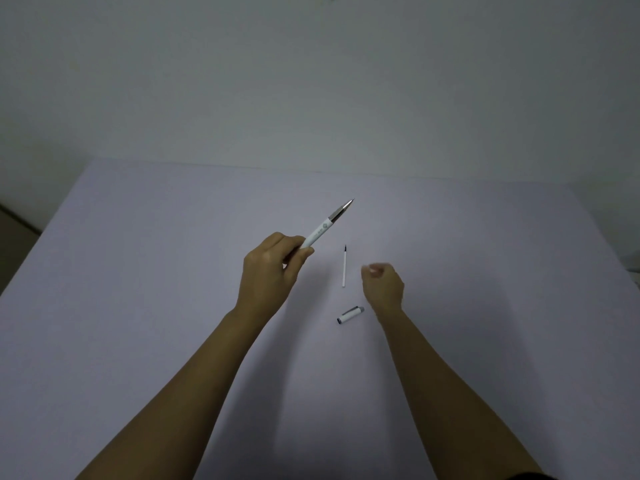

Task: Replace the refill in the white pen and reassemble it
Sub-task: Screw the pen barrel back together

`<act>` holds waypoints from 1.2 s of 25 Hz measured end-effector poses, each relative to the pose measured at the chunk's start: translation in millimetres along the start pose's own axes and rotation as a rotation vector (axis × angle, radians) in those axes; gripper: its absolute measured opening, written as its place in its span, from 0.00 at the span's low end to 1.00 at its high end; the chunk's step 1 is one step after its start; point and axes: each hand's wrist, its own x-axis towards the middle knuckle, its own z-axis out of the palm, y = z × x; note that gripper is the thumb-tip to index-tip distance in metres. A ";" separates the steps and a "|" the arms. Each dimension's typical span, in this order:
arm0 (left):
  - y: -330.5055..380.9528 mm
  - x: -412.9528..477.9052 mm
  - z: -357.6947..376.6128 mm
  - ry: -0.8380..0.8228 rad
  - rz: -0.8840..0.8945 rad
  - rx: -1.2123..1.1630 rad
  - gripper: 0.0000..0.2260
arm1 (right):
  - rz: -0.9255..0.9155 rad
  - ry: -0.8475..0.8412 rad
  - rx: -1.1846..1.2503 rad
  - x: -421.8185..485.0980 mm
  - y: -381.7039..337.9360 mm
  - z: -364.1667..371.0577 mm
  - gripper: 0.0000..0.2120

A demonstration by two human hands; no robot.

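My left hand (268, 271) grips the rear end of the white pen (327, 225). The pen is raised above the table, and its silver tip points up and to the right. A thin white refill (344, 266) with a dark tip lies on the table between my hands. The pen cap (350, 315), white with a grey end, lies nearer to me, just left of my right wrist. My right hand (382, 284) hovers to the right of the refill, its fingers curled in and blurred, with nothing visible in it.
The table (138, 306) is covered in pale lilac and meets a plain grey wall (311, 81) at its far edge. Its left edge falls away to a darker floor at the far left.
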 end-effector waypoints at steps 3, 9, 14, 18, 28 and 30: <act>-6.6 -2.5 2.5 -0.025 -0.019 0.000 0.04 | 0.159 -0.054 -0.199 -3.7 33.4 15.2 0.22; -13.3 -7.8 8.2 -0.067 -0.046 -0.002 0.03 | 0.216 -0.088 -0.302 -4.8 51.5 34.7 0.18; -19.9 -10.0 9.6 -0.084 -0.062 -0.001 0.03 | 0.179 -0.011 -0.107 6.6 28.9 24.5 0.14; -25.7 -17.6 12.9 -0.126 -0.073 0.013 0.03 | -0.015 0.076 0.297 11.1 -27.4 0.1 0.11; -23.7 -25.4 19.6 -0.149 -0.101 0.009 0.03 | -0.206 0.046 0.538 -3.4 -91.8 -33.7 0.08; -23.0 -25.2 18.9 -0.143 -0.098 0.012 0.03 | -0.208 0.041 0.547 -6.1 -92.1 -34.8 0.08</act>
